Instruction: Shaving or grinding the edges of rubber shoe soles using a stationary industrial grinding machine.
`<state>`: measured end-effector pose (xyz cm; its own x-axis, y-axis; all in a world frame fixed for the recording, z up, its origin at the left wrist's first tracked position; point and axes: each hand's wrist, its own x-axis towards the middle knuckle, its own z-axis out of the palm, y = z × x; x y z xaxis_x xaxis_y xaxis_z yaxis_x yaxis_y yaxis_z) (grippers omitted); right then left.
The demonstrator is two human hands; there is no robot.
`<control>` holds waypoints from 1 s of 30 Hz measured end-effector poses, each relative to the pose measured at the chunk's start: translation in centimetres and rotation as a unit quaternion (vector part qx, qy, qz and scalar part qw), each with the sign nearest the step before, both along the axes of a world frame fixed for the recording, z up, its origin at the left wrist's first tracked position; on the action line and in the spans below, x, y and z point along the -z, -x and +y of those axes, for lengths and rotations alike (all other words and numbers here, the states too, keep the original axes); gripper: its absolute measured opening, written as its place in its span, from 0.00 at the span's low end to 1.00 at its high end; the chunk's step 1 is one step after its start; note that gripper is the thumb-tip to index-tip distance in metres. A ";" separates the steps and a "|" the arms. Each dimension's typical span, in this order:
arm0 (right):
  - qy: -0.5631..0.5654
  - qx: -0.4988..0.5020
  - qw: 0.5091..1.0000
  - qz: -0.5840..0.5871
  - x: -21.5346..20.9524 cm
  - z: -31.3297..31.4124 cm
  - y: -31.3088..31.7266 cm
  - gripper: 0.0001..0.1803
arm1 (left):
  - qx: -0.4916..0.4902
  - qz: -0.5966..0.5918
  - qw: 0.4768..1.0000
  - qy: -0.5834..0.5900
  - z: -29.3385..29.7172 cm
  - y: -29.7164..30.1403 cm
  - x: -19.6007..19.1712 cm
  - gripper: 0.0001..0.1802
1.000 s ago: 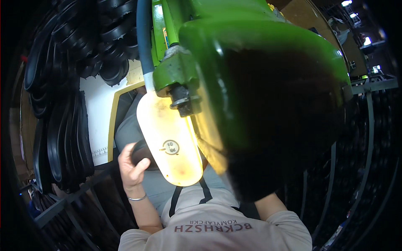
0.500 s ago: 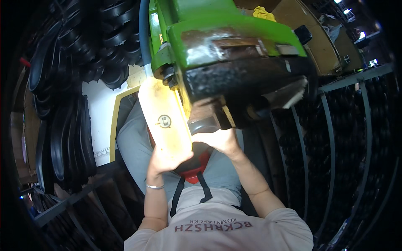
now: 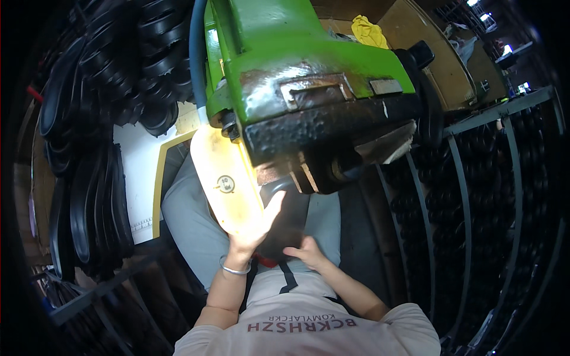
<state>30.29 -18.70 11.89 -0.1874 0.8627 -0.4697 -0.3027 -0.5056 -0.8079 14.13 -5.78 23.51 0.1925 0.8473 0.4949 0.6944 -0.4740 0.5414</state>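
Observation:
Below the head of a green machine [image 3: 320, 65], a dark shoe sole [image 3: 287, 222] lies lengthwise, its far end under the machine's dark lower part. My left hand [image 3: 249, 234] grips the sole's left side, thumb stretched along it; its other fingers are hidden. My right hand [image 3: 309, 254] pinches the sole's near right edge, with the thumb on top. A bright yellow lamp or cover [image 3: 228, 184] hangs from the machine's left side and hides part of my left hand. Where the sole meets the machine is in shadow.
Stacks of black shoe soles [image 3: 89, 207] stand at the left, beside a white board [image 3: 135, 196] with a yellow edge. At the back right are a cardboard box [image 3: 427, 53] and a yellow cloth [image 3: 369, 32]. A metal rack [image 3: 466, 196] with dark rolled items runs along the right.
My right hand has come down toward me to the sole's near end. My left thumb now lies up along the sole, and more of the sole shows between my hands.

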 end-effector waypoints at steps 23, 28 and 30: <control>-0.265 0.309 0.913 -0.004 -10.0 13.6 -11.7 0.18 | 0.000 -0.524 0.825 0.213 -1.8 1.6 -1.2 0.15; -0.135 0.393 0.906 0.078 -4.3 8.4 -12.6 0.21 | 0.042 -0.208 0.963 0.167 -1.4 -1.6 0.6 0.21; -0.117 0.389 0.910 0.079 -2.4 5.9 -11.5 0.22 | -0.057 -0.483 0.865 0.121 -1.5 -2.8 2.0 0.23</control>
